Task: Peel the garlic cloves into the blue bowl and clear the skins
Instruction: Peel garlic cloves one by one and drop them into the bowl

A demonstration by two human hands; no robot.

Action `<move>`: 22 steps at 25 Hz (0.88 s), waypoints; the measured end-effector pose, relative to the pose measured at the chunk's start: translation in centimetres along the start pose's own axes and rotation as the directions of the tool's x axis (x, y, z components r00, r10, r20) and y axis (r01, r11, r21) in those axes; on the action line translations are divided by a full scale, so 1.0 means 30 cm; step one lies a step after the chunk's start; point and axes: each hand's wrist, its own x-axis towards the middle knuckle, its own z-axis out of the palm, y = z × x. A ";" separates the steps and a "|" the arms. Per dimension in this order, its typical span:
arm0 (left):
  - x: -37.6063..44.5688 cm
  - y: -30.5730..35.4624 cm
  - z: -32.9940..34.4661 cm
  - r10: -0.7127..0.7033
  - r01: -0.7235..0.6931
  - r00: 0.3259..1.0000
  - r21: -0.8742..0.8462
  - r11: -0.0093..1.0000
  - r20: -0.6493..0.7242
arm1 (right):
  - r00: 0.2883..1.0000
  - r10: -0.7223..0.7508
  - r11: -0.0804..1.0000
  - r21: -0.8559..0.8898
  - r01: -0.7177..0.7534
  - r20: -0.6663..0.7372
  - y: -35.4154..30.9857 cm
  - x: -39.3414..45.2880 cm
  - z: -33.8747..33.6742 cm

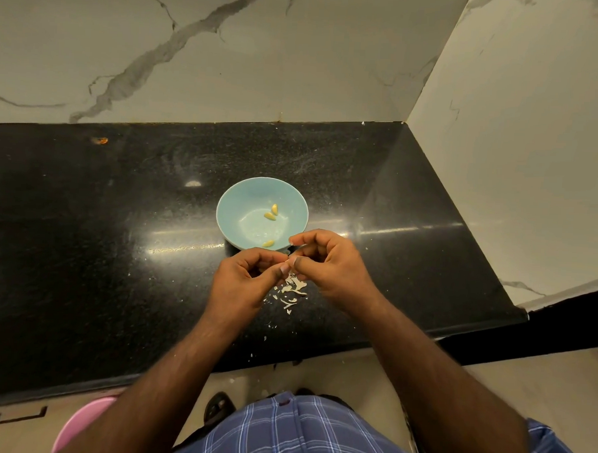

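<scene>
A blue bowl (230,208) stands on the black counter (85,234) and holds three peeled yellowish garlic cloves (270,215). Just in front of the bowl, my left hand (245,282) and my right hand (330,263) meet with curled fingers. Between their fingertips they pinch a small garlic clove (289,261), which the fingers mostly hide. Below the hands a pile of pale garlic skins (293,289) lies on the counter, and a few flakes are scattered toward the front edge.
Marble walls rise behind the counter and on its right side. The counter's front edge runs diagonally below my forearms. A pink bin (80,425) stands on the floor at the lower left. A small orange scrap (101,140) lies at the back left.
</scene>
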 end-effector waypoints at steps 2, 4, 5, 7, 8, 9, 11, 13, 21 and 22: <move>-0.003 0.000 -0.001 0.010 -0.010 1.000 0.008 1.000 0.004 | 0.999 -0.041 0.994 -0.102 0.041 -0.003 0.007 0.000 0.009; -0.003 -0.005 -0.001 0.005 -0.005 1.000 -0.002 1.000 0.000 | 0.997 -0.072 0.981 -0.179 0.070 -0.004 0.011 0.000 0.012; -0.002 -0.010 -0.001 -0.002 0.002 1.000 -0.017 1.000 -0.004 | 0.997 -0.078 0.978 -0.192 0.076 0.000 0.012 0.000 0.011; 0.003 -0.018 -0.005 -0.026 0.025 1.000 -0.058 0.998 -0.014 | 0.997 -0.081 0.974 -0.213 0.082 0.012 0.014 -0.002 0.008; 0.007 -0.022 -0.007 -0.037 0.036 0.999 -0.077 0.996 -0.016 | 0.996 -0.083 0.969 -0.231 0.084 0.016 0.015 -0.005 0.008; 0.011 -0.024 -0.009 -0.044 0.042 0.999 -0.089 0.995 -0.013 | 0.997 -0.082 0.966 -0.243 0.083 0.016 0.016 -0.010 0.009; 0.014 -0.027 -0.007 -0.062 0.060 0.998 -0.107 0.992 -0.012 | 0.997 -0.072 0.969 -0.237 0.067 -0.013 0.021 -0.017 0.009; 0.014 -0.028 -0.004 -0.089 0.085 0.996 -0.137 0.987 -0.023 | 0.996 -0.066 0.976 -0.211 0.052 -0.061 0.026 -0.018 0.002; 0.007 -0.018 -0.004 -0.090 0.087 0.996 -0.096 0.992 -0.026 | 0.988 -0.138 0.961 -0.250 0.116 -0.070 0.011 -0.021 0.001; 0.006 -0.015 -0.004 -0.081 0.079 0.996 -0.078 0.994 -0.027 | 0.989 -0.132 0.965 -0.237 0.113 -0.067 0.009 -0.021 0.001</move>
